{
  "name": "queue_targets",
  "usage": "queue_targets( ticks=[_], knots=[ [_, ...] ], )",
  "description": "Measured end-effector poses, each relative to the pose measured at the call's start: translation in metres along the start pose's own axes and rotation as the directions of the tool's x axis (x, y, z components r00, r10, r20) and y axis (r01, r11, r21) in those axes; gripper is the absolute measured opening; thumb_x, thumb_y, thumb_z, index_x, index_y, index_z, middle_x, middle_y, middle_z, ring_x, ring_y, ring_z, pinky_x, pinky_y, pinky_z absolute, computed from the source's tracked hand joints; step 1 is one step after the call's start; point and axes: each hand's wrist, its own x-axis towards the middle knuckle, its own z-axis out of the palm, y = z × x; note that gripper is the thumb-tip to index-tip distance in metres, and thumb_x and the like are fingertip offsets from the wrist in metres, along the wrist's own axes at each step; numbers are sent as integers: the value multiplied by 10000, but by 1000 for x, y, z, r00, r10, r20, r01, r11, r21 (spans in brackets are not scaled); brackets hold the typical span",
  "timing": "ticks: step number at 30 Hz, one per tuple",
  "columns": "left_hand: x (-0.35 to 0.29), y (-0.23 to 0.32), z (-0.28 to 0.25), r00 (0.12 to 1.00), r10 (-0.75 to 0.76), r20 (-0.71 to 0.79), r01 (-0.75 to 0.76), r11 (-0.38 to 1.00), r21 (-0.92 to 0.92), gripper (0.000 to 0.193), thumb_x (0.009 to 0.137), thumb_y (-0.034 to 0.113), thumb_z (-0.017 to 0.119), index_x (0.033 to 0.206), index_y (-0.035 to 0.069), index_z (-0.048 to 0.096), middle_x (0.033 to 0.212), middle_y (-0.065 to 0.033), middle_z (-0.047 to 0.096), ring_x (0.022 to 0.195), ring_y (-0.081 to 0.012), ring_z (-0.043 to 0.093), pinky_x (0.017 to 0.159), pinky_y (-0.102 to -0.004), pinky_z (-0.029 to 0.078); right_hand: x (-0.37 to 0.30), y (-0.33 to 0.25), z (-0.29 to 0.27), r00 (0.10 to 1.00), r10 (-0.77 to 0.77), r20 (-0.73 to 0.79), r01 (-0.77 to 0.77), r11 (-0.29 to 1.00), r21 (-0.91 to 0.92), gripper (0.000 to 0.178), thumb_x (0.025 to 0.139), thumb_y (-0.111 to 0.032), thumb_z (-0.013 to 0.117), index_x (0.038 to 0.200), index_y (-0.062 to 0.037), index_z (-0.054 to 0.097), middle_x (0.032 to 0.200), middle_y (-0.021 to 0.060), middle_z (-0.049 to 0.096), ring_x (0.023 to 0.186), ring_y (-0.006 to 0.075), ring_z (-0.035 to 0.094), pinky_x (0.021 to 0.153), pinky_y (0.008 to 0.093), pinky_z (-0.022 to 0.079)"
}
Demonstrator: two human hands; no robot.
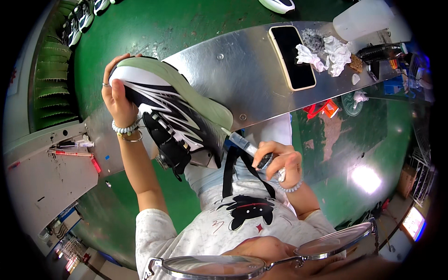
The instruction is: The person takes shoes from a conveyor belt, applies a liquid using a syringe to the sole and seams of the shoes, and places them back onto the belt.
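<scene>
My left hand (120, 101) is wrapped round the toe end of a running shoe (173, 125) and holds it up on its side. The shoe has a black and white upper, black laces and a pale green midsole (198, 98). Its heel points toward my right hand (283, 164), which grips a clear syringe (243, 145) by its barrel and rear end. The syringe's pale tip sits at the midsole edge by the heel; whether it touches I cannot tell.
Behind the shoe a metal bench (224, 51) carries a phone (294, 58), crumpled white tissues (337, 55) and a translucent white container (364, 19). To the left is a pale table (42, 163) with pens (70, 152). Several shoes (85, 16) stand at the far left.
</scene>
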Motion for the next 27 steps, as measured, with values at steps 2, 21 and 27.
queue_targets(
  ticks=[2,21,27],
  knots=[
    [-3,-5,-3,998,-32,-46,32,999,8,520,924,377,462,1165,-84,464,1046,-247,610,968,-263,606,847,-340,488,-6,-1,-4,1000,24,-14,-24,1000,-9,652,989,-337,256,530,2,571,830,226,611,587,223,509,538,313,387],
    [-132,3,-68,520,-684,-511,767,638,-72,252,913,268,565,865,28,625,532,84,446,405,-5,326,367,-190,275,22,26,17,978,155,-138,-169,981,-98,719,988,-434,109,540,-12,479,924,184,547,704,189,536,699,306,449],
    [-210,54,-38,437,-897,-70,855,438,-277,341,947,189,472,1179,-61,477,1040,-106,611,869,-162,640,660,-302,575,17,29,24,964,185,-191,-193,981,-26,701,996,-415,178,559,9,524,914,168,589,671,163,546,665,278,444]
  ],
)
